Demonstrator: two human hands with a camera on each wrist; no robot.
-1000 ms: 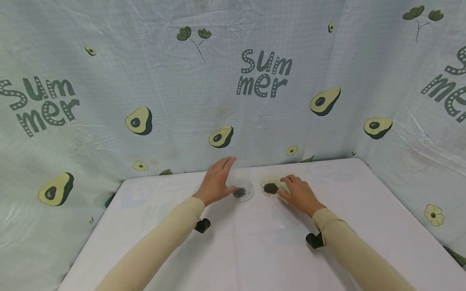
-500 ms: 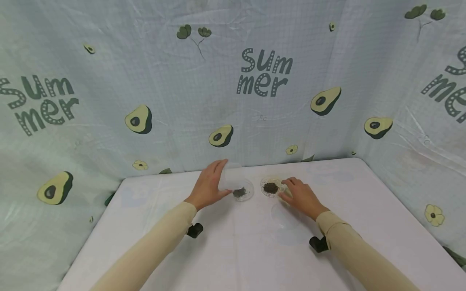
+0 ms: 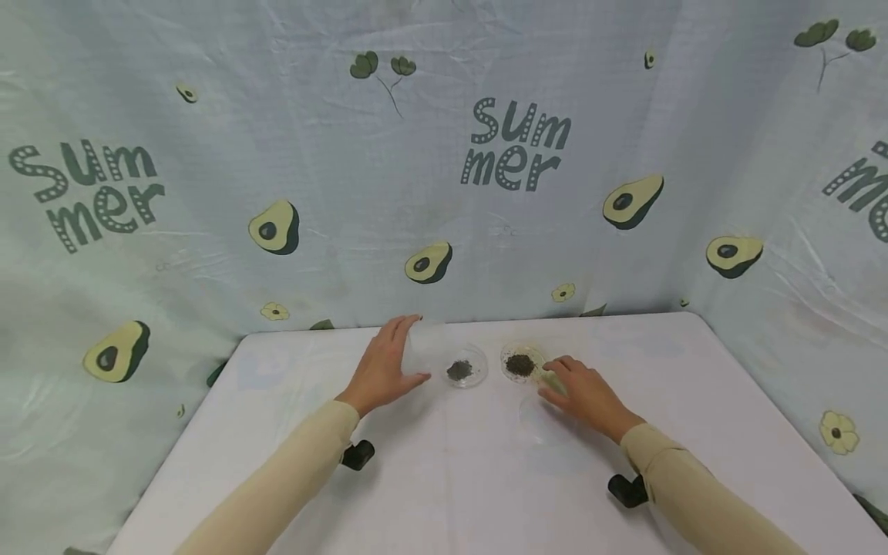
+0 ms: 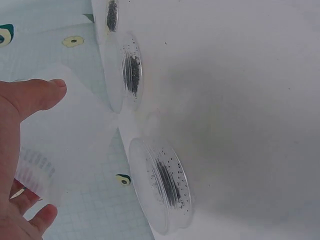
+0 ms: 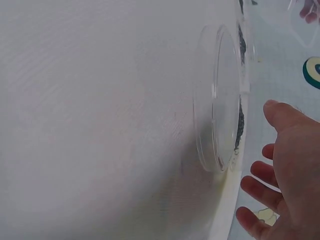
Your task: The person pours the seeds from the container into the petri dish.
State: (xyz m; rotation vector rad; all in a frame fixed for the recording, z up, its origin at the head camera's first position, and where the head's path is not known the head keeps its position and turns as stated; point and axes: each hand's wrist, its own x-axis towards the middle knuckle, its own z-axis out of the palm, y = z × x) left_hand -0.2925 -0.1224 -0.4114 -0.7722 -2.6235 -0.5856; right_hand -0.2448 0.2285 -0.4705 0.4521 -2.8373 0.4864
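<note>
My left hand (image 3: 381,362) holds a clear see-through container (image 4: 75,130) between thumb and fingers, above the table; its faint printed bars show, but its exact kind is unclear. Just right of it lies a clear petri dish (image 3: 479,375) with dark granules. A second such dish (image 3: 522,364) lies close to the fingers of my right hand (image 3: 590,397), which are loosely bent and hold nothing. The left wrist view shows another granule dish (image 4: 165,185), hidden behind my left hand in the head view. Before my right hand lies a bare clear dish or lid (image 5: 215,100).
The dishes stand on a white-covered table (image 3: 444,493). Behind it hangs a pale curtain (image 3: 333,154) with avocado prints and lettering. A yellowish-green tint shows beside the right dish, partly hidden by my right hand.
My left hand has moved left with the clear container, uncovering more of the nearby dish. My right hand has drawn back slightly to the right. The head view has shifted a little.
</note>
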